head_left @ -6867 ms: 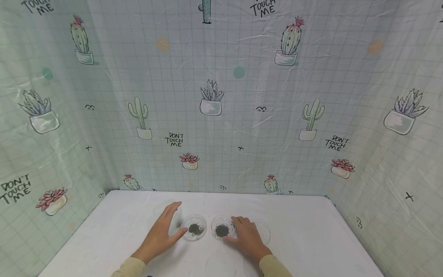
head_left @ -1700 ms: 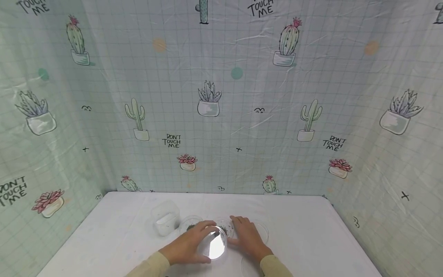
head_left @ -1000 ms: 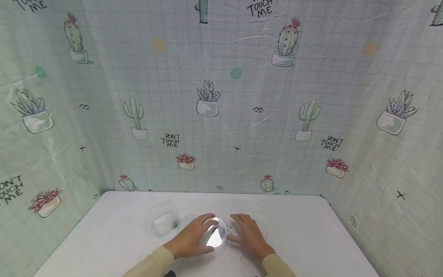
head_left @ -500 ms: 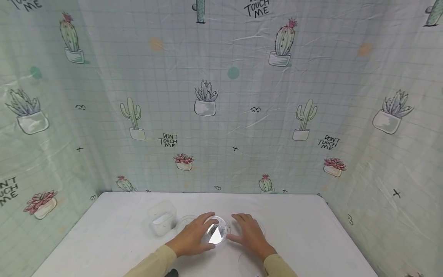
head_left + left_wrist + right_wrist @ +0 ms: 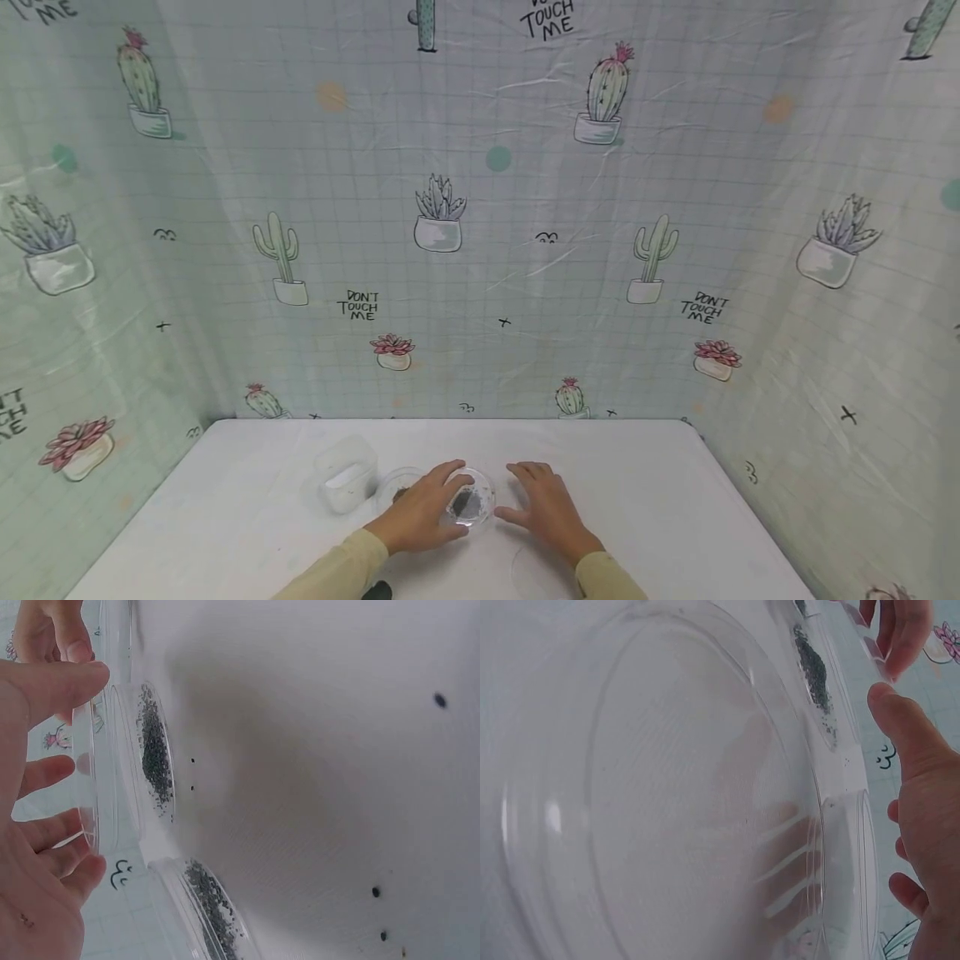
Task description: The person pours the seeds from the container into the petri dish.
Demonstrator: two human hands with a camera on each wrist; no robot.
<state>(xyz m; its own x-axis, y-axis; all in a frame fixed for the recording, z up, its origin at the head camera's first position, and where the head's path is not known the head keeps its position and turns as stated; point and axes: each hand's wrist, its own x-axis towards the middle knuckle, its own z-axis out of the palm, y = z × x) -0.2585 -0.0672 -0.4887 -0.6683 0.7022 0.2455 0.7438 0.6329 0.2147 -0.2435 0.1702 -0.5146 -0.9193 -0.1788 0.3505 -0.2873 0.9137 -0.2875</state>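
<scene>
My left hand (image 5: 423, 508) grips a clear round petri dish lid (image 5: 87, 780) by its edges, thumb on one side and fingers on the other. The lid is just above a petri dish (image 5: 127, 761) holding a small heap of dark granules (image 5: 155, 754); whether they touch is unclear. A second dish of dark granules (image 5: 214, 907) stands to its left, partly behind my left hand in the head view. My right hand (image 5: 551, 512) stays at the right of the covered dish, thumb and fingers spread, holding nothing; its thumb tip is close to the lid edge.
A translucent tub (image 5: 345, 454) stands at the left. Another clear round dish or lid (image 5: 534, 575) lies in front of my right hand, and one more clear dish (image 5: 847, 862) is beyond it. Several dark grains (image 5: 376, 892) are scattered on the white table (image 5: 637, 500).
My left hand left the left-hand dish, picked up the lid from the front and carried it forward over the other granule dish. My right hand has drawn slightly away to the right.
</scene>
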